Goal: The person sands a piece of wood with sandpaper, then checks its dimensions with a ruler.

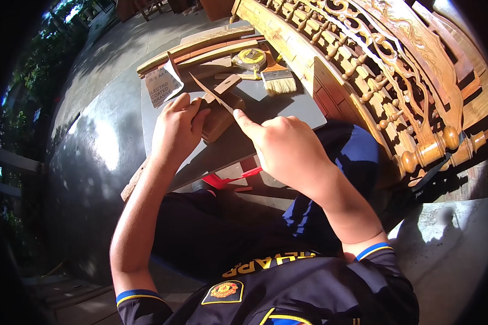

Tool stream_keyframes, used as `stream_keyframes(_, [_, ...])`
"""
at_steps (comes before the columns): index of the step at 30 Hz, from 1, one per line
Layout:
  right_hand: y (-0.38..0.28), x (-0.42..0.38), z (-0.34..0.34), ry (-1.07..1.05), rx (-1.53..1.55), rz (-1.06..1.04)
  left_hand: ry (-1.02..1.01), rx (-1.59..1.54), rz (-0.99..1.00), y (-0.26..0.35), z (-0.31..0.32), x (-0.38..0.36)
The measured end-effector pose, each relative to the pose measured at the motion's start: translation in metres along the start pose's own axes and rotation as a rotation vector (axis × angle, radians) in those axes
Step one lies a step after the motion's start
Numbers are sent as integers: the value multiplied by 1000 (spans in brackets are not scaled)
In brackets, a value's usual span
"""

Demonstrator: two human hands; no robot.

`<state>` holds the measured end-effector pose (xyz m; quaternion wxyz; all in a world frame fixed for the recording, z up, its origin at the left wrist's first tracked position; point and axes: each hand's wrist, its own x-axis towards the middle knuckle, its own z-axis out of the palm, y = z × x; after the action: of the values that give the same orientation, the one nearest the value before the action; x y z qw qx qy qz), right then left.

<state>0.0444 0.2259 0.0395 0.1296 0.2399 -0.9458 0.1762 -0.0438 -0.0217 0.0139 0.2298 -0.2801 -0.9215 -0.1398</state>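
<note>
My right hand (pixel 287 146) is closed, with its index finger stretched along the near end of a thin, pointed tan strip (pixel 206 89). The strip slants up and away to the left; its exact kind does not show. Fingers curled, my left hand (pixel 180 122) pinches at the near end of a small wooden piece (pixel 228 84) with a hole in it. I cannot tell how firmly it holds that piece. Beneath both sits a brown wooden block (pixel 219 122) on the grey board (pixel 303 111). A bent sandpaper sheet (pixel 162 86) stands just beyond my left hand.
A yellow tape measure (pixel 249 57) and a wide paintbrush (pixel 279 81) lie at the board's far right. Wooden strips (pixel 200 49) line its far side. Carved wooden furniture (pixel 374 70) with turned spindles rises close on the right. A red object (pixel 222 180) shows under the board.
</note>
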Motion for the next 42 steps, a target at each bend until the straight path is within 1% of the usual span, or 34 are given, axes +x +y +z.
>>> stream_keyframes(1, [-5, 10, 15, 32, 7, -3, -9, -1, 6, 2, 0, -1])
stream_keyframes(2, [-11, 11, 20, 63, -16, -15, -34, -18, -62, 5, -2, 0])
stream_keyframes(3, [-13, 11, 22, 94, -46, -38, -35, -2, -49, 7, 0, 2])
stream_keyframes(5, [-14, 0, 16, 58, -51, -12, -27, 36, -49, 5, 1, -1])
stream_keyframes(7, [-12, -27, -13, 19, -36, -15, -18, 15, -53, 4, 2, -2])
stream_keyframes(9, [-12, -62, -47, -49, 45, 4, -10, 10, -40, 2, 2, -2])
stream_keyframes(11, [-16, -78, -70, -130, -4, 22, -2, 15, -1, 2, 1, -1])
stream_keyframes(14, [-15, -59, -49, -87, -12, 15, 3, -12, -5, 3, 0, -2])
stream_keyframes(15, [-13, -45, -33, -63, -20, 8, 5, -20, 7, 3, 0, -1])
stream_keyframes(17, [-7, -8, 14, 53, -41, 16, -12, -17, -34, 4, 1, -1])
stream_keyframes(18, [-8, 6, 22, 63, -69, 4, -17, -16, -60, 5, 1, -1])
stream_keyframes(20, [-10, 11, 22, 99, -71, -39, -4, 10, -27, 4, 1, 0])
stream_keyframes(23, [-26, -18, -17, -30, -124, 10, -4, 2, -35, 5, 1, -2])
stream_keyframes(25, [-26, -47, -43, -104, -81, 18, -4, -7, -45, 5, 1, -3])
stream_keyframes(27, [-25, -68, -59, -73, -27, -3, -8, -7, -26, 5, -1, -1])
stream_keyframes(28, [-25, -69, -55, -11, 4, 3, -13, -12, -19, 6, -1, 0])
stream_keyframes(31, [-29, -50, -49, -73, -57, 26, -26, -6, -18, 2, 2, -1])
stream_keyframes(32, [-28, -37, -41, -58, -3, 49, -28, -3, -17, 4, 1, -1])
stream_keyframes(34, [-11, 1, 8, 49, -13, 32, -54, -11, -34, 6, -1, -1])
stream_keyframes(35, [-7, 10, 19, 88, -9, 25, -57, 14, -45, 7, -1, -1])
stream_keyframes(38, [-17, -1, -1, 16, -49, -7, -39, 31, -23, 8, -1, 3])
stream_keyframes(39, [-17, -14, -12, 34, -95, -35, -49, 36, -31, 9, -2, 3])
stream_keyframes(40, [-18, -32, -30, 39, -68, -33, -58, 40, -41, 10, -3, 0])
stream_keyframes(42, [-17, -64, -65, -58, -45, -16, -62, 15, -45, 9, -3, -2])
